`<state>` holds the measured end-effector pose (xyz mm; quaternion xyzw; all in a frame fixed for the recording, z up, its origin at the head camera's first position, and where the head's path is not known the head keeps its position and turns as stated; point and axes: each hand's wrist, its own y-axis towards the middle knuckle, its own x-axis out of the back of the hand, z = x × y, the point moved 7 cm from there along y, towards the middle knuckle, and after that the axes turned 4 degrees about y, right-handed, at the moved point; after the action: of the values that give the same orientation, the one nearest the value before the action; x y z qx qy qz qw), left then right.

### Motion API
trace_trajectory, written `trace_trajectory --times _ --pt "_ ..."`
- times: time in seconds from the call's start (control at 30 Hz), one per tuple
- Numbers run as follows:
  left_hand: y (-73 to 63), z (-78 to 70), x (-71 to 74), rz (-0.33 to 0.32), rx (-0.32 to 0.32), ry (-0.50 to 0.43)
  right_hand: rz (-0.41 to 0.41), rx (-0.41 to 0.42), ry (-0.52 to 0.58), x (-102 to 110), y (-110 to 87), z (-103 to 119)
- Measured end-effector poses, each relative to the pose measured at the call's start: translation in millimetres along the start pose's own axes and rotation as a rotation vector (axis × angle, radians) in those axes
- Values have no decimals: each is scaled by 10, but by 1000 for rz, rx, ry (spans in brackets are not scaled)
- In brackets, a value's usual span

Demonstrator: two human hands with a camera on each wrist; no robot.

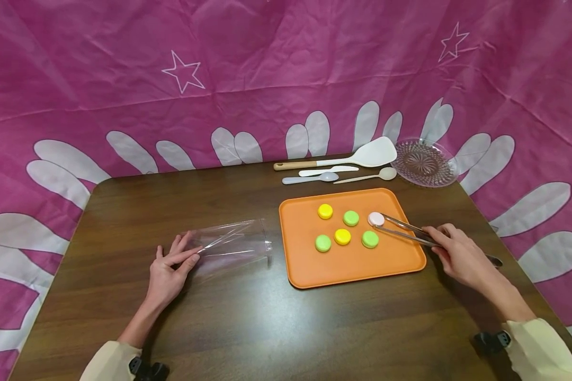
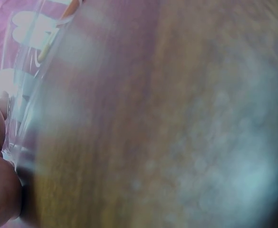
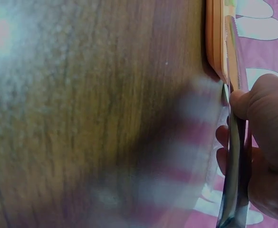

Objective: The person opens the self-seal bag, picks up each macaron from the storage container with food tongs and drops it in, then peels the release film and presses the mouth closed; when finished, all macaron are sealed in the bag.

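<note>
On the brown table [image 1: 267, 338], the left hand [image 1: 169, 272] pinches a clear bag [image 1: 235, 247]; the right hand [image 1: 464, 256] grips tongs [image 1: 405, 236], tips at a pale-pink macaron [image 1: 375, 219].

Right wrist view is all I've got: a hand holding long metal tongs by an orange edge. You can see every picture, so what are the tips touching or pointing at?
Observer: The tips of the tongs are at a pale pink macaron on an orange tray.
Visitor: Oh, sweet! And what's the other hand up to?
Observer: The left hand pinches a clear plastic bag to the left of the tray.
Visitor: Any more macarons there?
Observer: Yes, five: three green macarons and two yellow macarons.
</note>
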<state>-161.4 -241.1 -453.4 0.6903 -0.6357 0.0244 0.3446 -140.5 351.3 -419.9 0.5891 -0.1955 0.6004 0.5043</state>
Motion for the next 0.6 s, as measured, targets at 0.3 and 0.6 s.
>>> trace_trajectory --times 0.3,0.6 --pt "-3 -369 105 -41 5 47 -9 10 3 -25 83 59" --pt "43 -363 57 -38 7 15 -47 11 6 106 93 154"
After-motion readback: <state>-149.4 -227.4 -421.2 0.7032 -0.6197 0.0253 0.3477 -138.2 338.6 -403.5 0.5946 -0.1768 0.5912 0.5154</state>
